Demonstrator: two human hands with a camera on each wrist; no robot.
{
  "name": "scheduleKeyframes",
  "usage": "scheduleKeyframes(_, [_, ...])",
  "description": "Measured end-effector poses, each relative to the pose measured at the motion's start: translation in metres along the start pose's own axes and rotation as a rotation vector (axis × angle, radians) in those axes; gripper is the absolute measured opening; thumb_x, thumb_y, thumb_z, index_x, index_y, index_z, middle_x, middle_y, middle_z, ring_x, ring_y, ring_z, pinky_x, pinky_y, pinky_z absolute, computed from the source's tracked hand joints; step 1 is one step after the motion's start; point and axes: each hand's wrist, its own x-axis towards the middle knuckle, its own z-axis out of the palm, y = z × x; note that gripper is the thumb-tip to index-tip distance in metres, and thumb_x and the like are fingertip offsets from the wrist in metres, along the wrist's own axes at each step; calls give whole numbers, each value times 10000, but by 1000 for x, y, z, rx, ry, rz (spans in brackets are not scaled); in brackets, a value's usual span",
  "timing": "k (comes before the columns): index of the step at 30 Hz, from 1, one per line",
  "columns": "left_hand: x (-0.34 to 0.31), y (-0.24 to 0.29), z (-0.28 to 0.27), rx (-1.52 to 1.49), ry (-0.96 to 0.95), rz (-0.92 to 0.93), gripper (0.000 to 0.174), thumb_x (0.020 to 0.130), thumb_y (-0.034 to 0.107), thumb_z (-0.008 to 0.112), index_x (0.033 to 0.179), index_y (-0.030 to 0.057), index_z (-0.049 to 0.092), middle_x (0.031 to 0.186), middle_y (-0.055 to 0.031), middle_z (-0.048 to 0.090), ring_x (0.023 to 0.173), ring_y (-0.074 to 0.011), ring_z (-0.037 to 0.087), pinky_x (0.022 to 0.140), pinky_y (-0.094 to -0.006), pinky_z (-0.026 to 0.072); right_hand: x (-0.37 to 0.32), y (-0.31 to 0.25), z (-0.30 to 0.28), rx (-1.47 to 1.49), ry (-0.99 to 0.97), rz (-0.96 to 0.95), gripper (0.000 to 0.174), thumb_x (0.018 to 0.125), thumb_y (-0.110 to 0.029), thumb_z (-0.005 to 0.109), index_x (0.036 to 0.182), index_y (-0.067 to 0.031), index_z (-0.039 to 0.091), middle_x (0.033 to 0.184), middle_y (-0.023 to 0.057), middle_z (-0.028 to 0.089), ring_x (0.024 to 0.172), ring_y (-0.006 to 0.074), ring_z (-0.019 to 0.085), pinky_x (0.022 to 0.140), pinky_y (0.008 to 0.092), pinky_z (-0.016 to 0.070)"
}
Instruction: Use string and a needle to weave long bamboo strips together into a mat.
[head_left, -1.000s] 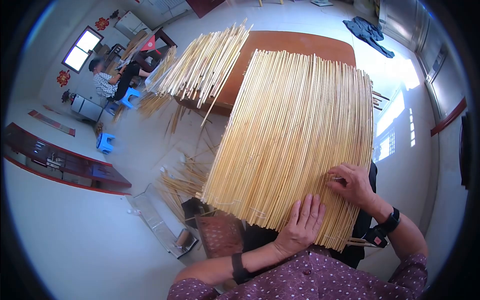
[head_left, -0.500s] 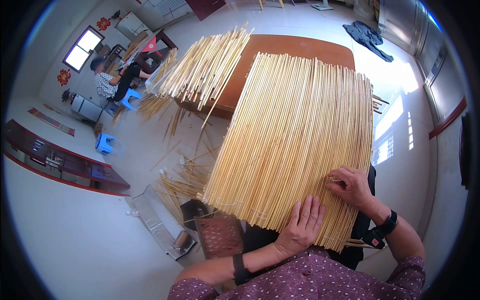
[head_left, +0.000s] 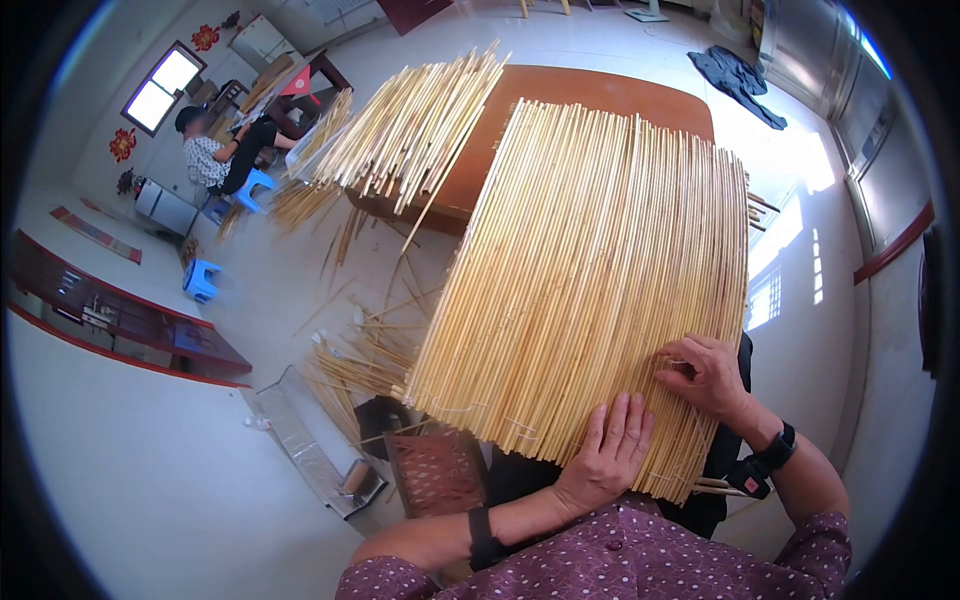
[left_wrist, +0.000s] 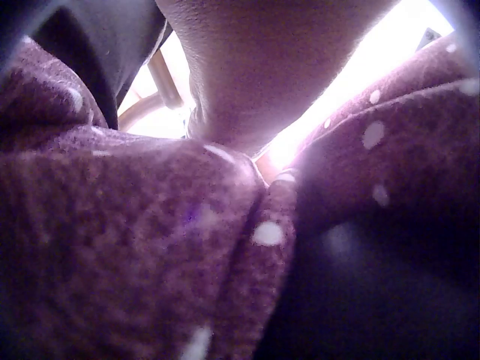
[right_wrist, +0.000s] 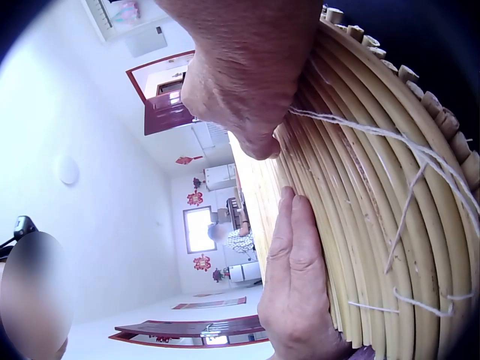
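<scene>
A large mat (head_left: pixel 570 270) of straw-coloured stalks, laid side by side, slopes from the table down to the person's lap. My left hand (head_left: pixel 608 450) lies flat on its near end, fingers straight along the stalks. To the right of it, my right hand (head_left: pixel 708 378) has curled fingers and thumb pinching a thin white string at the mat's surface. In the right wrist view, the string (right_wrist: pixel 375 129) runs from beside that hand across the stalks, with short loose ends near the edge. Sleeve cloth and forearm fill the left wrist view, hiding the left hand there.
A brown table (head_left: pixel 610 82) bears the mat's far end and a pile of loose stalks (head_left: pixel 420 130). More stalks (head_left: pixel 360 365) lie on the floor, left of the mat, near a woven chair seat (head_left: pixel 437 470). Another person (head_left: pixel 215 160) sits on a blue stool at far left.
The head view has shifted slightly. Both hands keep their places on the mat, with hardly any movement of the fingers.
</scene>
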Motion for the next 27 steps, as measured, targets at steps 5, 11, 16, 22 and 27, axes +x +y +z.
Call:
scheduleKeyframes(5, [-1,1,1,8,-3,6,493,956,201,406,1359,-54,532,1409,-278,514,1340,-425,475,1098,-523,390,-1,1,2,3,17,-7,261,744,-137,807,957,-48,685,722,65,609,594,198,630,534,315,488])
scheduleKeyframes(11, [0,1,0,5,-14,-1,487,948,201,435,1353,-50,535,1403,-265,528,1344,-413,480,1107,-527,375,-2,3,5,-32,31,-13,261,738,-143,809,955,-60,689,712,60,604,596,195,623,534,320,482])
scheduleKeyframes(16, [-1,1,1,29,-23,13,495,958,203,405,1365,-52,528,1412,-273,515,1341,-423,475,1103,-524,385,-3,2,5,-16,39,-16,265,733,-150,811,952,-66,689,710,55,601,594,199,614,535,331,475])
scheduleKeyframes(22, [1,2,0,24,-13,4,480,954,196,427,1352,-49,535,1397,-265,533,1339,-414,485,1106,-526,377,-4,4,6,-24,48,-27,263,728,-154,810,943,-64,687,707,54,597,598,205,607,540,338,468])
scheduleKeyframes(27, [0,2,1,22,-13,1,478,956,198,422,1348,-50,537,1393,-263,536,1337,-414,487,1106,-528,376,-3,3,5,-23,42,-24,263,726,-154,809,941,-63,685,696,56,586,593,214,599,539,345,460])
